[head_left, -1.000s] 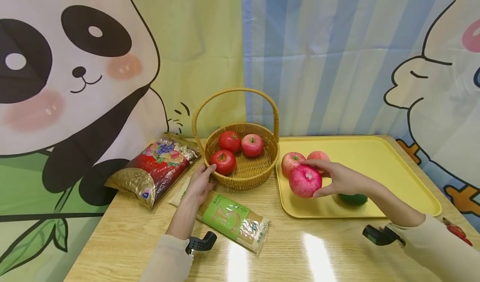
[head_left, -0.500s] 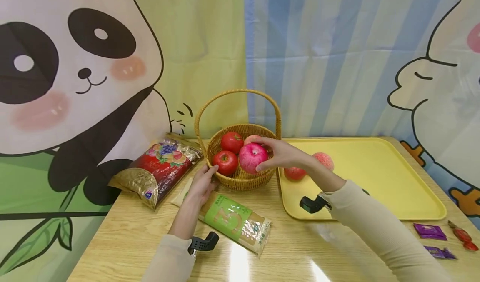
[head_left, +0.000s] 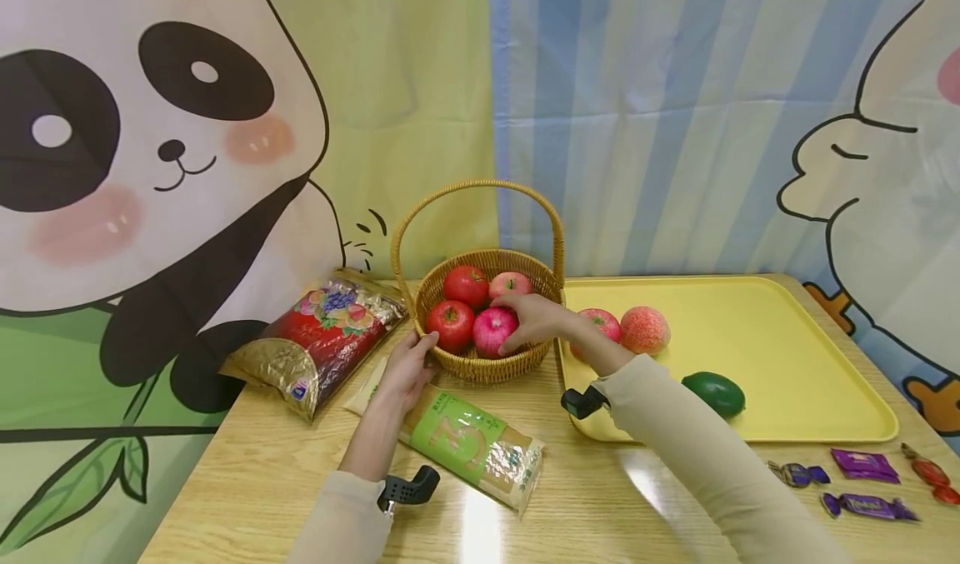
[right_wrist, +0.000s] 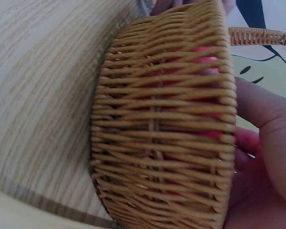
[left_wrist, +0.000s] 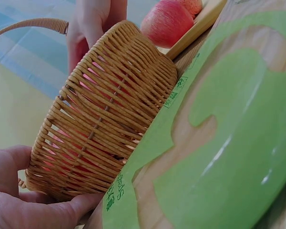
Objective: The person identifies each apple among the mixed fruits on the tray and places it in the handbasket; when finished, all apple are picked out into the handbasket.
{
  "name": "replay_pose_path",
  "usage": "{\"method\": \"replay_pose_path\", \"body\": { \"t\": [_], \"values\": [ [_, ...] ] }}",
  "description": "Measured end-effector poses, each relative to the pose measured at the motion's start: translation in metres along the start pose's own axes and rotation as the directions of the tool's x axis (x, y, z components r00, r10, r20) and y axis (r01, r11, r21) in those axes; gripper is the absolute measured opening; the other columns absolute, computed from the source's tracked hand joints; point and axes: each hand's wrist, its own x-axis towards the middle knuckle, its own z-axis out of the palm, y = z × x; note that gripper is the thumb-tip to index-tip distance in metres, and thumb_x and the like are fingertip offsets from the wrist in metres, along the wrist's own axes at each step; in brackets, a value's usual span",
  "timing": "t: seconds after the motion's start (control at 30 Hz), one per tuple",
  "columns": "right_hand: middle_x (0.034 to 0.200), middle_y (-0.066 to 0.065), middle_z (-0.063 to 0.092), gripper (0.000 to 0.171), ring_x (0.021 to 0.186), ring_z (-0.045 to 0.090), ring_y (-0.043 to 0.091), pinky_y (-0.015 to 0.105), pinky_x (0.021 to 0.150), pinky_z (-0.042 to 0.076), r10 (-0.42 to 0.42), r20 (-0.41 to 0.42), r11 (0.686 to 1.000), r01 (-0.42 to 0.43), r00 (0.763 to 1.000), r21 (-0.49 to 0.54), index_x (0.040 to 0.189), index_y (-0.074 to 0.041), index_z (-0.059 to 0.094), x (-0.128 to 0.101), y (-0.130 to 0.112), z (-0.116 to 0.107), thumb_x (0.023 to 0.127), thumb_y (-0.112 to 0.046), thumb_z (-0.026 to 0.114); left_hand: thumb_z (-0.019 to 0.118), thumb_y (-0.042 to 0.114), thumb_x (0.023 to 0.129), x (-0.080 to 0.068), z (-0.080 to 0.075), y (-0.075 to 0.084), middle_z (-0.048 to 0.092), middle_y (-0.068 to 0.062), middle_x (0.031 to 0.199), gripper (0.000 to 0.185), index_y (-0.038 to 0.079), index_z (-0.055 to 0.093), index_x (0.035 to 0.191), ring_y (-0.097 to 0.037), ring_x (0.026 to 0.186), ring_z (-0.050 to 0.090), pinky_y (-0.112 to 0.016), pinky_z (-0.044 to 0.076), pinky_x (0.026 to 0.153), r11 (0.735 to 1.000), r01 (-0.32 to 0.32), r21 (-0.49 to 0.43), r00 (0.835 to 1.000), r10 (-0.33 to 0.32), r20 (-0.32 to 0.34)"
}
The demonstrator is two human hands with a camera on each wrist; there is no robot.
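At centre frame, the right hand (head_left: 534, 321) curls over a pink apple (head_left: 492, 331) and lowers it into the wicker basket (head_left: 525, 356), beside two tomatoes (head_left: 452, 324) and another apple (head_left: 512, 284). The left hand (head_left: 408, 366) rests with relaxed fingers against the basket's lower-left wall, apparently steadying it against the push of the incoming fruit. Half a second earlier the apple hung above the rim; a second earlier it was gripped over the yellow tray (head_left: 810, 418) at right, where two apples (head_left: 643, 329) and an avocado (head_left: 714, 392) lie. A green packet (head_left: 468, 437) lies under the left forearm.
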Motion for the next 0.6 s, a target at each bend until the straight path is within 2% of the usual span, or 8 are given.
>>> {"method": "replay_pose_path", "body": {
  "t": [0.23,0.43,0.6],
  "values": [
    [0.130,0.013,0.059,0.075,0.118,0.057,0.028,0.043,0.103,0.049,0.010,-0.048,1.000,-0.011,0.999,-0.004,0.135,-0.004,0.051,0.007,-0.007,0.008,0.072,-0.029,0.083,0.045,0.019,0.103,-0.002,0.000,0.001,0.027,-0.018,0.158,0.058,0.008,0.021,0.155,-0.033,0.144,0.029,-0.051,0.029,0.119,1.000,-0.013,0.004,1.000,0.013,-0.004],
    [0.125,0.010,0.063,0.068,0.114,0.060,0.025,0.039,0.102,0.051,-0.018,-0.019,1.000,0.018,1.000,-0.007,0.133,-0.008,0.053,0.009,-0.021,0.016,0.075,-0.029,0.081,0.045,0.020,0.103,-0.002,0.000,0.002,0.025,-0.017,0.159,0.059,0.008,0.020,0.155,-0.032,0.146,0.027,-0.051,0.026,0.120,1.000,-0.014,0.007,1.000,0.014,0.000],
    [0.130,0.008,0.060,0.069,0.116,0.059,0.023,0.038,0.103,0.050,-0.016,-0.030,1.000,0.016,0.999,0.010,0.138,-0.009,0.050,0.013,-0.028,0.025,0.079,-0.029,0.079,0.046,0.019,0.103,-0.002,0.002,0.002,0.026,-0.019,0.158,0.059,0.008,0.021,0.155,-0.035,0.145,0.028,-0.051,0.026,0.120,1.000,-0.001,0.016,1.000,0.001,-0.008]
  ]
}}
